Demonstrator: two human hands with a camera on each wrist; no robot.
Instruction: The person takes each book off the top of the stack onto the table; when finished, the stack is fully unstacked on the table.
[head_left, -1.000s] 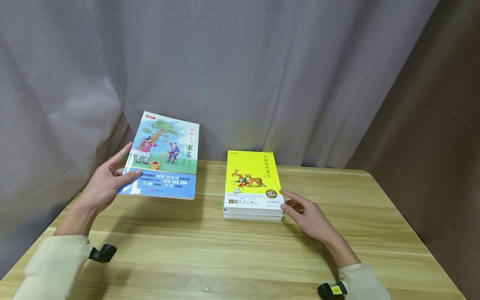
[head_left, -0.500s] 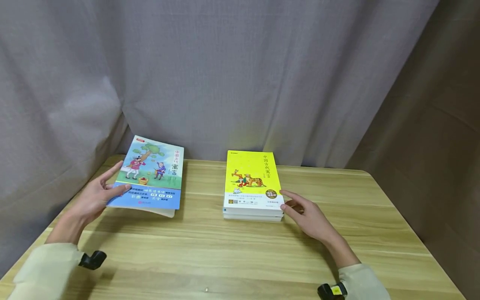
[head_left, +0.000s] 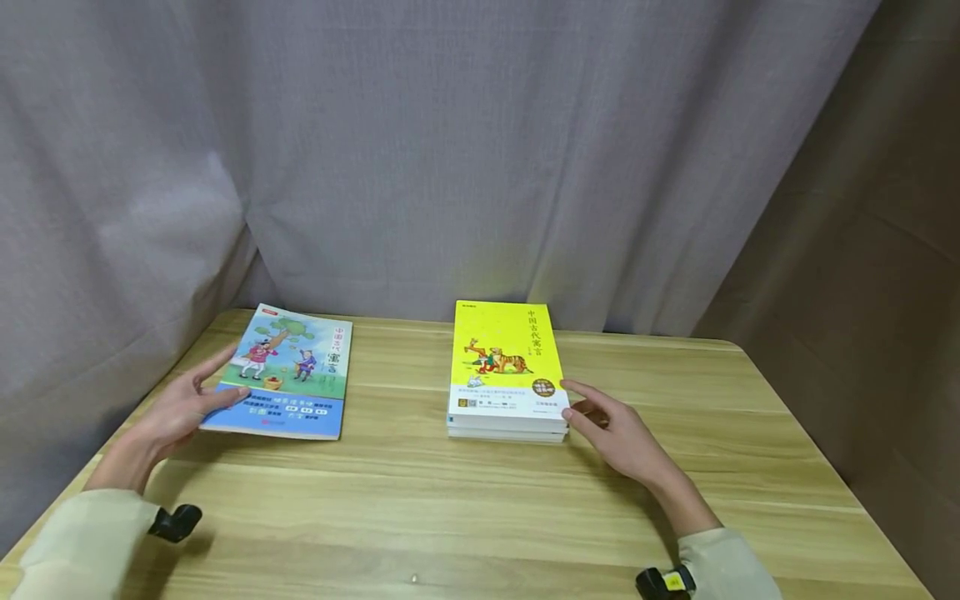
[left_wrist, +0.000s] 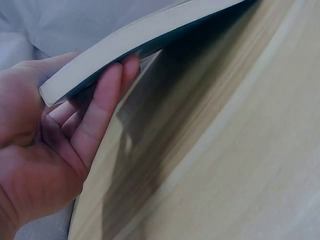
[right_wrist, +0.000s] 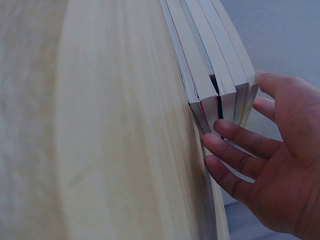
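Observation:
My left hand (head_left: 172, 414) grips the left edge of a thin picture-cover book (head_left: 288, 360), blue along its bottom, with the thumb on the cover. In the left wrist view, fingers (left_wrist: 100, 102) support the book from below, and its near end is raised over the table, casting a shadow. To the right lies a neat stack of several books, topped by a yellow one (head_left: 504, 329) with a tiger on its cover. My right hand (head_left: 618, 433) touches the stack's right side near the front corner. Its fingers are spread loosely along the page edges (right_wrist: 227, 102) in the right wrist view.
The light wooden table (head_left: 450, 517) has rounded far corners. Behind it hangs a grey curtain (head_left: 480, 150) that also runs down both sides. A strip of bare wood separates the picture-cover book from the stack. Black cameras sit on both wrists.
The left hand has lowered the picture-cover book toward the table and moved it left, and the book now lies flatter. The right hand and the stack have stayed still.

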